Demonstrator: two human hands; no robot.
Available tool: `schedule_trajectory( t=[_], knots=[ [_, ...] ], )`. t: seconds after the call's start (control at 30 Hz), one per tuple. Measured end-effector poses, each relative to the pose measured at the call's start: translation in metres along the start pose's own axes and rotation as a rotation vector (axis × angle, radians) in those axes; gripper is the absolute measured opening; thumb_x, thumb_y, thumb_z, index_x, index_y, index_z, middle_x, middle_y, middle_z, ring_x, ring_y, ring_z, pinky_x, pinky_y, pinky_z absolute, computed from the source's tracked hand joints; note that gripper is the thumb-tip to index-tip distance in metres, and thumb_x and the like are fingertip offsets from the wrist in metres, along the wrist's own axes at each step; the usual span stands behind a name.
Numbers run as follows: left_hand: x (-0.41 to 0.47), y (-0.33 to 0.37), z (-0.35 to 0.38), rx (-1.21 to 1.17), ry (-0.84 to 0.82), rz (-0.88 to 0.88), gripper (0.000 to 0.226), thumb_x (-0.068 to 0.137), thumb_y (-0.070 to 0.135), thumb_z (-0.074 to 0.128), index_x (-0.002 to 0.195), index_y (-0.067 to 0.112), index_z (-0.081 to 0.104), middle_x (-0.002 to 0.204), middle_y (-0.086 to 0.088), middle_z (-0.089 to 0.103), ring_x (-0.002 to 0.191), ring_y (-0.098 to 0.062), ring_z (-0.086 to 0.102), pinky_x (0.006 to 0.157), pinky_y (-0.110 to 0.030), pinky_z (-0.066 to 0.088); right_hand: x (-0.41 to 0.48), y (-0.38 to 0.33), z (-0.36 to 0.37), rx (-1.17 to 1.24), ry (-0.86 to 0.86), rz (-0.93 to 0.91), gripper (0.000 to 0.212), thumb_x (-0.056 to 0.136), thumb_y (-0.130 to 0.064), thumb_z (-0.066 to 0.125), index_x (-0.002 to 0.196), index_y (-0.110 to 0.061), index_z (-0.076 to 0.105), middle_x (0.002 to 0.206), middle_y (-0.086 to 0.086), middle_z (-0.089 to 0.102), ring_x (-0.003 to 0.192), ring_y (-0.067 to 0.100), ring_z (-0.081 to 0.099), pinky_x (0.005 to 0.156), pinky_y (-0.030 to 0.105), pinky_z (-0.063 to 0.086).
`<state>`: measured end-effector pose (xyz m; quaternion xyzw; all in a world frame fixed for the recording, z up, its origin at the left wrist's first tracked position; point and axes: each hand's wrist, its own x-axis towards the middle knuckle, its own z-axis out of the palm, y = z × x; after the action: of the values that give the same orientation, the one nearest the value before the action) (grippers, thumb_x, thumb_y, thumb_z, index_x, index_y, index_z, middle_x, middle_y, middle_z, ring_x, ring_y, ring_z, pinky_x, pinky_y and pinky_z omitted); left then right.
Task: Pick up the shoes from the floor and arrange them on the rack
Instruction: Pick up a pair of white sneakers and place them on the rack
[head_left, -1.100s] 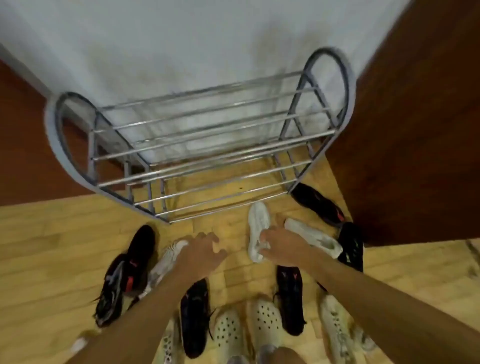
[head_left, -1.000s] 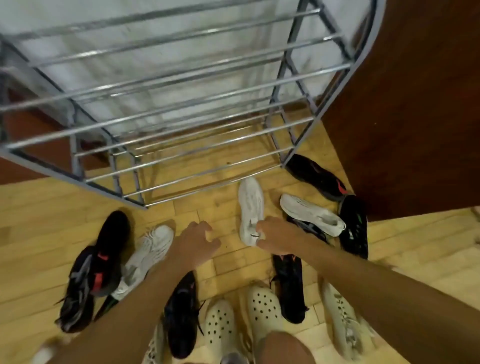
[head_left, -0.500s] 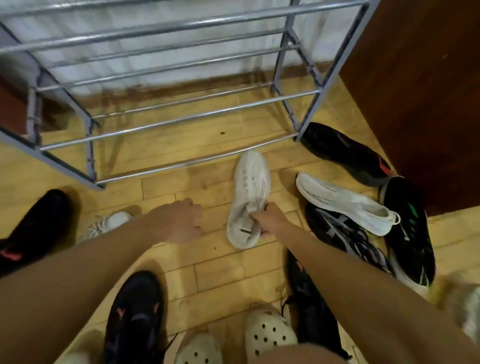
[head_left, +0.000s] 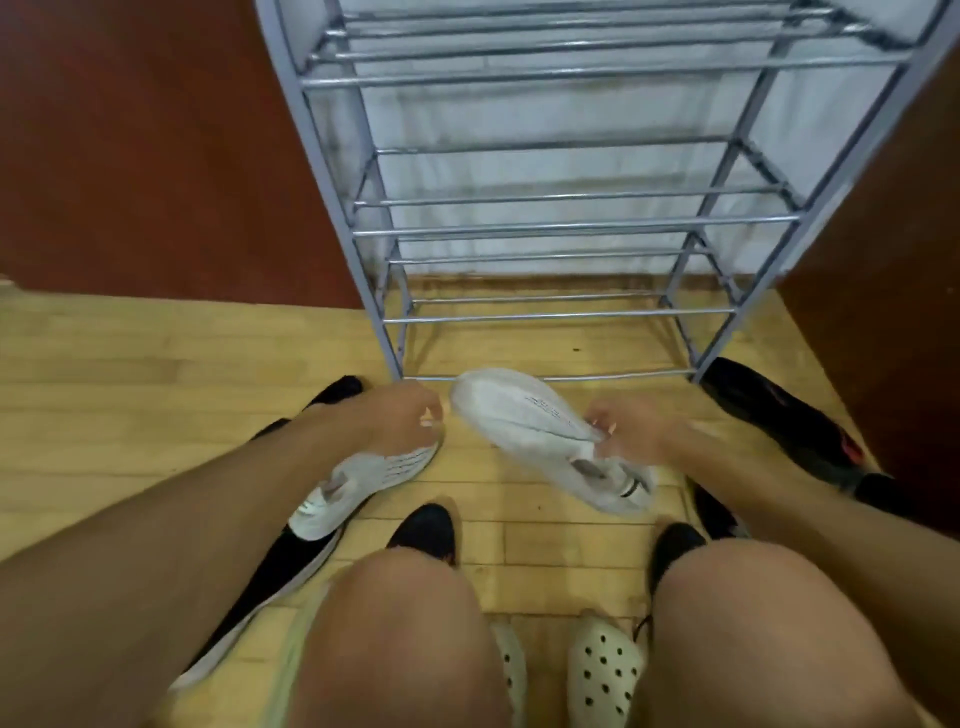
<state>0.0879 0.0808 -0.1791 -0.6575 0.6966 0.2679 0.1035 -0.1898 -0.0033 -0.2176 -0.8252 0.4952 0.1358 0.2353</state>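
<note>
Your right hand (head_left: 631, 431) pinches the collar of a white sneaker (head_left: 545, 436), held off the floor (head_left: 104, 374) at mid-frame with its toe just in front of the bottom bar of the grey metal rack (head_left: 561, 228). Your left hand (head_left: 395, 415), fingers curled, rests on a second white sneaker (head_left: 363, 483) lying at centre-left; whether it grips it, you cannot tell.

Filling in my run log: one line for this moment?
right hand: grips white knit sneaker | left hand: open | grey metal rack: no shoes
</note>
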Motion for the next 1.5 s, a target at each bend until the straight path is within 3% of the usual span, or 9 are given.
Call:
schedule_trajectory(
  t=[0.2, 0.3, 0.57, 0.73, 0.87, 1.1, 1.23, 1.37, 1.5],
  knots=[
    [-0.109, -0.071, 0.007, -0.185, 0.151, -0.211, 0.035, 0.092, 0.020, 0.052, 0.124, 0.007, 0.058, 0.127, -0.011, 0.055, 0.115, -0.026, 0.053, 0.089, -0.028, 0.041, -0.025, -0.090, -0.078, -0.392, 0.013, -0.241, 0.035, 0.088, -0.024, 0.052, 0.122, -0.020, 0.060, 0.119, 0.000, 0.064, 0.104, 0.021, 0.059, 0.082, 0.027, 0.045],
    [-0.154, -0.109, 0.037, -0.309, 0.147, -0.310, 0.017, 0.091, 0.018, 0.049, 0.093, 0.008, 0.062, 0.107, -0.012, 0.063, 0.100, -0.027, 0.060, 0.077, -0.032, 0.047, -0.029, -0.141, -0.094, -0.539, 0.001, -0.368, 0.037, 0.088, -0.019, 0.056, 0.125, -0.016, 0.059, 0.121, 0.003, 0.064, 0.107, 0.020, 0.059, 0.083, 0.023, 0.040],
    [-0.231, -0.163, 0.202, -0.780, 0.278, -0.753, 0.021, 0.090, 0.010, 0.049, 0.072, 0.020, 0.053, 0.069, 0.005, 0.046, 0.062, -0.014, 0.045, 0.057, -0.020, 0.036, -0.008, -0.267, -0.019, -0.512, -0.129, -0.456, 0.036, 0.085, -0.016, 0.058, 0.121, -0.012, 0.062, 0.111, 0.011, 0.067, 0.102, 0.026, 0.061, 0.088, 0.036, 0.051],
    [-0.283, -0.154, 0.312, -0.724, 0.655, -1.156, 0.026, 0.084, 0.008, 0.052, 0.105, 0.007, 0.068, 0.115, -0.018, 0.058, 0.108, -0.037, 0.054, 0.088, -0.040, 0.048, -0.017, -0.313, 0.100, -0.149, -0.261, -0.407, 0.015, 0.083, -0.013, 0.056, 0.068, -0.016, 0.052, 0.072, 0.005, 0.056, 0.071, 0.023, 0.057, 0.053, 0.031, 0.041],
    [-0.297, -0.164, 0.348, -0.799, 0.732, -1.366, 0.053, 0.082, 0.017, 0.060, 0.132, 0.006, 0.047, 0.134, -0.022, 0.039, 0.122, -0.041, 0.042, 0.098, -0.047, 0.040, -0.027, -0.325, 0.180, 0.196, -0.376, -0.208, 0.008, 0.078, -0.016, 0.062, 0.071, -0.012, 0.061, 0.073, 0.008, 0.064, 0.067, 0.021, 0.061, 0.055, 0.029, 0.050],
    [-0.246, -0.180, 0.337, -1.829, 1.160, -1.516, 0.067, 0.085, 0.029, 0.060, 0.143, 0.017, 0.028, 0.122, -0.020, 0.058, 0.092, -0.035, 0.064, 0.076, -0.041, 0.054, -0.037, -0.309, 0.220, 0.460, -0.410, 0.025, 0.024, 0.080, -0.021, 0.060, 0.092, -0.002, 0.069, 0.096, 0.014, 0.071, 0.093, 0.029, 0.067, 0.085, 0.045, 0.057],
    [-0.235, -0.196, 0.339, -2.122, 1.464, -1.632, 0.056, 0.079, 0.032, 0.070, 0.125, 0.016, 0.042, 0.089, -0.010, 0.062, 0.054, -0.019, 0.058, 0.038, -0.021, 0.046, -0.040, -0.298, 0.224, 0.299, -0.425, -0.049, 0.024, 0.093, -0.025, 0.044, 0.100, -0.010, 0.063, 0.099, 0.009, 0.066, 0.082, 0.026, 0.063, 0.060, 0.038, 0.059],
    [-0.244, -0.209, 0.335, -1.951, 1.344, -1.775, 0.060, 0.069, 0.038, 0.075, 0.116, 0.007, 0.055, 0.107, -0.011, 0.066, 0.079, -0.024, 0.065, 0.053, -0.028, 0.050, -0.043, -0.285, 0.232, 0.172, -0.453, -0.039, 0.031, 0.097, -0.027, 0.035, 0.113, -0.012, 0.056, 0.110, 0.014, 0.062, 0.090, 0.031, 0.062, 0.076, 0.048, 0.059],
    [-0.237, -0.185, 0.317, -2.024, 1.185, -1.546, 0.070, 0.069, 0.029, 0.077, 0.127, 0.006, 0.044, 0.112, -0.014, 0.062, 0.083, -0.024, 0.069, 0.048, -0.026, 0.054, -0.047, -0.281, 0.226, 0.189, -0.539, 0.001, 0.041, 0.087, -0.030, 0.056, 0.125, -0.014, 0.052, 0.117, 0.010, 0.060, 0.100, 0.029, 0.060, 0.074, 0.040, 0.058]
  ],
)
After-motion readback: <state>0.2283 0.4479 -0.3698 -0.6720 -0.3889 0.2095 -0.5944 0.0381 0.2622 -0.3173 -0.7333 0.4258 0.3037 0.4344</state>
